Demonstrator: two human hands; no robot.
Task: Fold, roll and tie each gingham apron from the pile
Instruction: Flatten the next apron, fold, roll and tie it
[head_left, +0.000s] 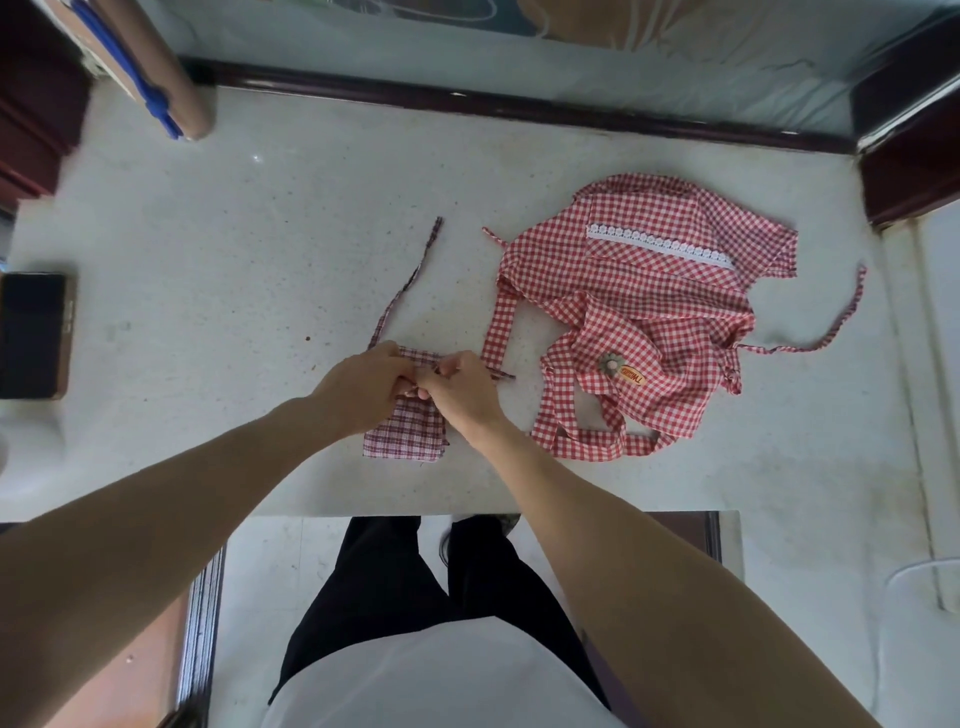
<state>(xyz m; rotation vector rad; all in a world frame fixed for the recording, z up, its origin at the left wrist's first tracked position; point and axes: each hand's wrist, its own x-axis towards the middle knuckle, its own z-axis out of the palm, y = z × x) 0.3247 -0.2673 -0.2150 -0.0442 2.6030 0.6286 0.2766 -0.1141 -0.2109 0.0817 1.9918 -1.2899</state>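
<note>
Both forearms are reaching in from the near edge, and the left hand (363, 387) and right hand (460, 392) are meeting over the dark-checked apron roll (408, 434), fingers curled and pinching its strap (410, 283) at the top of the bundle — apparently working the knot. One end of that strap is trailing away across the table (234, 234); a short end is poking out to the right. Being thin cotton, the roll is likely to be light, soft and springy, so it wants holding down while the tie is being cinched close to the bundle. Just beside it, to the right, the red gingham apron (644, 317) is lying crumpled with loose straps — best taken by its hems. A phone (34, 335) is resting at the pale speckled table's left edge, with dark wood trim running along the far side.
</note>
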